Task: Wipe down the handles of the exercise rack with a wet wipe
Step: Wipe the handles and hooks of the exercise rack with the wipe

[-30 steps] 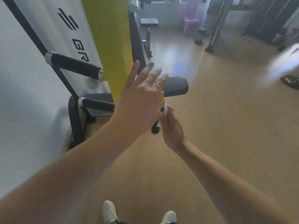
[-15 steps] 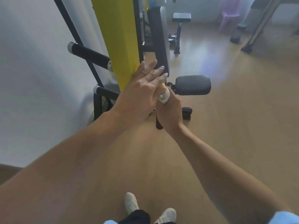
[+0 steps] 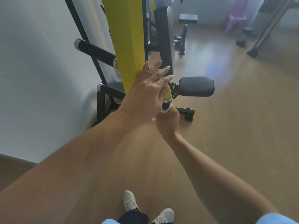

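The exercise rack has a yellow upright (image 3: 126, 38) with black foam handles sticking out. My left hand (image 3: 145, 96) lies flat against the upright with its fingers spread and holds nothing. Just below it, my right hand (image 3: 168, 122) is closed around the near handle (image 3: 166, 105), which points toward me. A white wet wipe (image 3: 165, 111) shows at the top of that fist, wrapped on the handle. Most of this handle is hidden by my hands. Two more handles, an upper one (image 3: 95, 51) and a lower one (image 3: 111, 91), stick out on the left side.
A black padded rest (image 3: 196, 86) projects right of the upright. The rack's black foot (image 3: 187, 113) sits on the wooden floor. A white wall is close on the left. Farther back stand a bench (image 3: 187, 19) and a purple chair (image 3: 237, 13). My shoes (image 3: 129, 201) are below.
My right hand has slid the wipe down the near handle toward me, baring a short black stretch under the yellow end. My left hand stays on the upright.
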A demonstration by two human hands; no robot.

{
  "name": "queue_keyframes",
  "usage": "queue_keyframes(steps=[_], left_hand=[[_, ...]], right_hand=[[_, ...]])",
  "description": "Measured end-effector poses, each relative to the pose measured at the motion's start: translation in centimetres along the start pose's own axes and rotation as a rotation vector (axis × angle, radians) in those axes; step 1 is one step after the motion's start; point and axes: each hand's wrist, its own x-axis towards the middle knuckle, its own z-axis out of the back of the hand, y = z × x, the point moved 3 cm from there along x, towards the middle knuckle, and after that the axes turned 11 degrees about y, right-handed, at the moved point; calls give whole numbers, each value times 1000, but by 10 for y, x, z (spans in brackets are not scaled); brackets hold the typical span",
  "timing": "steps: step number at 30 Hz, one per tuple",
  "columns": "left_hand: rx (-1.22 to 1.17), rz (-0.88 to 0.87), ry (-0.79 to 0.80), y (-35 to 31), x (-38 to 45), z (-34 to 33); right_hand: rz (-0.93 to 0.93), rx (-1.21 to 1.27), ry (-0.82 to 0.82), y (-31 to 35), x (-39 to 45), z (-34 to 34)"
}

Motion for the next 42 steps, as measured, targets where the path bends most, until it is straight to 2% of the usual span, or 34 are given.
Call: queue_keyframes(steps=[2,4,8,10,12,14,15,16,19,23,25,27,29,31,35,38,40,42], left_hand=[[-29,9,-3,-1,0,1],[-52,16,15,-1,-1,2],[-47,17,50,1,-3,4],[-47,17,49,1,-5,4],[-57,22,35,-1,-5,5],[-73,39,22,0,-3,5],[-76,40,22,1,-4,6],[-75,41,22,2,-4,5],[-72,29,35,5,-4,6],[-73,27,25,1,-4,4],[-78,22,16,0,-5,3],[-72,13,2,0,-6,2],[-55,8,-12,1,-6,1],[-43,8,-24,1,-5,1],[-45,47,-47,0,-4,-2],[-66,152,-104,-5,-4,-3],[-120,238,-134,-20,-7,-4],[-205,233,-143,-45,-11,-10]], right_hand=[[-224,-97,89,-38,-16,-6],[-298,-159,128,-45,-22,-5],[88,-44,4,29,2,6],[178,2,-34,41,4,5],[47,-60,-4,12,-5,0],[-191,-115,122,-26,-15,-6],[-252,-141,188,-37,-20,-6],[-243,-163,241,-39,-20,-4],[-53,-141,336,-18,-20,2],[152,-69,361,-8,-32,8],[195,85,323,0,-36,7],[222,156,200,11,-36,7],[226,123,80,16,-32,8],[219,34,79,12,-26,6],[131,-313,232,-26,-14,3],[-142,-656,476,-68,-19,11],[-340,-637,564,-92,-32,28],[-449,-442,516,-101,-46,50]])
